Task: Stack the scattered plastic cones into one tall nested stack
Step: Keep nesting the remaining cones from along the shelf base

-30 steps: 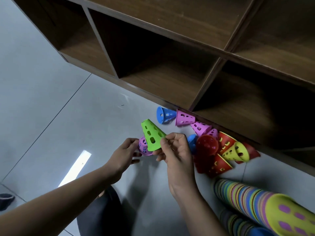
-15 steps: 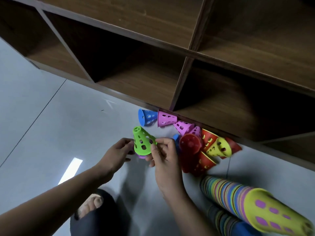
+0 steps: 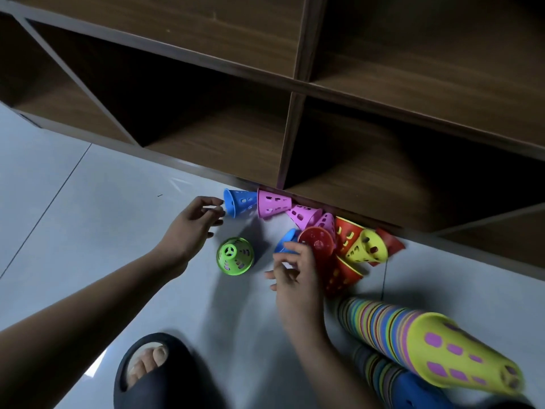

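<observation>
The dark wooden shelf unit (image 3: 295,84) fills the top of my view, its open compartments running down to the pale tiled floor (image 3: 88,216). At the lower right, the long nested stack (image 3: 392,323) of striped cones lies on its side, capped by a yellow-green cone with purple holes whose tip points at the bottom right corner. A second, darker stack (image 3: 380,373) lies just beneath it. My foot in a black slipper (image 3: 153,376) is planted at the bottom centre.

My left hand (image 3: 191,228) reaches forward with its fingers loosely bent and spread, holding nothing. The fingertips are just beside the wide rim of a blue cone (image 3: 240,202) lying on its side against the shelf base; I cannot tell whether they touch it. My right hand (image 3: 295,273) hovers at the edge of the pile with fingers curled, its tips over a second blue cone (image 3: 287,242) and a red cone (image 3: 317,246). It is blurred, so I cannot tell whether it is pinching either.

Between my hands a green cone (image 3: 235,255) stands upright on the floor, narrow end up, apart from both. The loose cones lie tumbled along the shelf base: a pink cone (image 3: 272,204) touching the first blue one, another pink cone (image 3: 305,215), then more red ones and a yellow cone (image 3: 367,249) resting on them.
</observation>
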The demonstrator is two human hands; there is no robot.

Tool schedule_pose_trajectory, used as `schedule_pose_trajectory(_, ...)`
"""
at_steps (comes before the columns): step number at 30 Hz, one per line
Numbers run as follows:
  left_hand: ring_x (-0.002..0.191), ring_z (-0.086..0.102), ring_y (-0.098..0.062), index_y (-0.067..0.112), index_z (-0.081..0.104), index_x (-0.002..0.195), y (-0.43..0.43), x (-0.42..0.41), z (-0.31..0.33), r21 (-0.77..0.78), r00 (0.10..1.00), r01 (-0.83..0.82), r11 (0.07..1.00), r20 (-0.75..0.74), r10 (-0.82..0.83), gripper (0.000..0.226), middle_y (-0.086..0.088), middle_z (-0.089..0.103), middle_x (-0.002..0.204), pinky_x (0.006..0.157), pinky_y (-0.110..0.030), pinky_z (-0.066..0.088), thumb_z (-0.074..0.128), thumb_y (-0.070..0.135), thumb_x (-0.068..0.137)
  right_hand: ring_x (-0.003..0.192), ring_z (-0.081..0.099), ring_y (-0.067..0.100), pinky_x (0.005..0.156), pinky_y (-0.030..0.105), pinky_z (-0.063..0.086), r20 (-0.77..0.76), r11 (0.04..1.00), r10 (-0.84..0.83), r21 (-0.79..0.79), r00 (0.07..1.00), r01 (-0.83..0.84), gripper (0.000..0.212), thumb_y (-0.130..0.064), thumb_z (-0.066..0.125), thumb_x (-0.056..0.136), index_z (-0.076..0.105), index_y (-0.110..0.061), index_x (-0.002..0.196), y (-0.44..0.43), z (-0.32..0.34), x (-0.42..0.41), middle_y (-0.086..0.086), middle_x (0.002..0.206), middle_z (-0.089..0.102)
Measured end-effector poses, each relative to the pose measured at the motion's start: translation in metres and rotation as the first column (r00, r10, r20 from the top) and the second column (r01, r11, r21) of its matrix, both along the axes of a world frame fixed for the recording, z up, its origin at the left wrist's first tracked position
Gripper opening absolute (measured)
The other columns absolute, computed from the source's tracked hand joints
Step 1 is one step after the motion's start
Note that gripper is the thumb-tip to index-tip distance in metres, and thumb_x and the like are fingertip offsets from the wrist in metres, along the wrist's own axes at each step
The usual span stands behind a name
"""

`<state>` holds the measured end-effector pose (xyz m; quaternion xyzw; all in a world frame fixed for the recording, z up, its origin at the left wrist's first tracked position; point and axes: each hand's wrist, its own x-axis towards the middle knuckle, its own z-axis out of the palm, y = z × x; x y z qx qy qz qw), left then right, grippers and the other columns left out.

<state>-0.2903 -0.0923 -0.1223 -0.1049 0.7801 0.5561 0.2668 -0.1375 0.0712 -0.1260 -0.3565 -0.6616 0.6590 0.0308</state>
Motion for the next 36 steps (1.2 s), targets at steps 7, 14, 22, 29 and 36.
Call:
schedule_pose_trajectory(7, 0.111, 0.067, -0.021, 0.04, 0.072, 0.122, 0.018, -0.001, 0.007, -0.029, 0.987, 0.139, 0.99, -0.075, -0.14, 0.02, 0.016, 0.076, 0.114, 0.104, -0.047, 0.053, 0.059, 0.035, 0.108, 0.122, 0.057, 0.014, 0.093, 0.022, 0.048, 0.048, 0.736, 0.094, 0.669, 0.994, -0.102, 0.036, -0.001, 0.067, 0.088, 0.067, -0.023, 0.117, 0.024, 0.002, 0.01, -0.008, 0.139, 0.048)
schedule_pose_trajectory(14, 0.119, 0.065, -0.011, 0.032, 0.072, 0.134, 0.019, -0.001, 0.007, -0.082, 0.982, 0.18, 0.98, -0.04, -0.184, 0.03, 0.012, 0.072, 0.129, 0.114, -0.045, 0.05, 0.058, 0.035, 0.108, 0.12, 0.062, 0.022, 0.089, 0.037, 0.053, 0.323, 0.628, 0.24, 0.668, 0.915, -0.4, 0.026, -0.016, 0.062, 0.094, 0.067, -0.019, 0.119, 0.029, -0.017, 0.017, -0.009, 0.151, 0.043)
schedule_pose_trajectory(22, 0.093, 0.069, -0.011, 0.015, 0.079, 0.101, -0.003, -0.001, 0.024, 0.016, 0.982, -0.052, 0.999, -0.18, 0.054, 0.008, 0.007, 0.081, 0.106, 0.084, -0.037, 0.05, 0.072, 0.018, 0.1, 0.131, 0.059, 0.022, 0.103, 0.041, 0.055, 0.12, 0.628, 0.2, 0.746, 0.972, -0.221, 0.048, -0.003, 0.063, 0.092, 0.064, -0.013, 0.139, 0.027, -0.003, 0.017, -0.007, 0.148, 0.051)
schedule_pose_trajectory(29, 0.087, 0.068, -0.017, 0.021, 0.074, 0.107, -0.024, 0.002, 0.049, 0.291, 0.971, -0.208, 0.934, -0.057, 0.234, 0.014, -0.005, 0.077, 0.098, 0.081, -0.034, 0.045, 0.073, 0.011, 0.097, 0.09, 0.07, 0.016, 0.08, 0.044, 0.058, -0.066, 0.863, 0.008, 0.505, 0.998, 0.026, 0.015, -0.02, 0.063, 0.103, 0.057, -0.034, 0.106, 0.028, 0.044, 0.008, -0.01, 0.102, 0.067)
schedule_pose_trajectory(36, 0.084, 0.062, -0.016, 0.013, 0.079, 0.114, -0.033, 0.012, 0.043, 0.364, 0.99, -0.143, 0.92, 0.044, 0.136, 0.021, -0.007, 0.075, 0.102, 0.084, -0.036, 0.041, 0.066, 0.018, 0.098, 0.05, 0.049, 0.009, 0.046, 0.02, 0.037, -0.109, 0.781, -0.405, -0.558, 0.908, 0.281, 0.022, -0.003, 0.054, 0.105, 0.067, -0.021, 0.109, 0.028, 0.085, -0.02, -0.003, 0.069, 0.063)
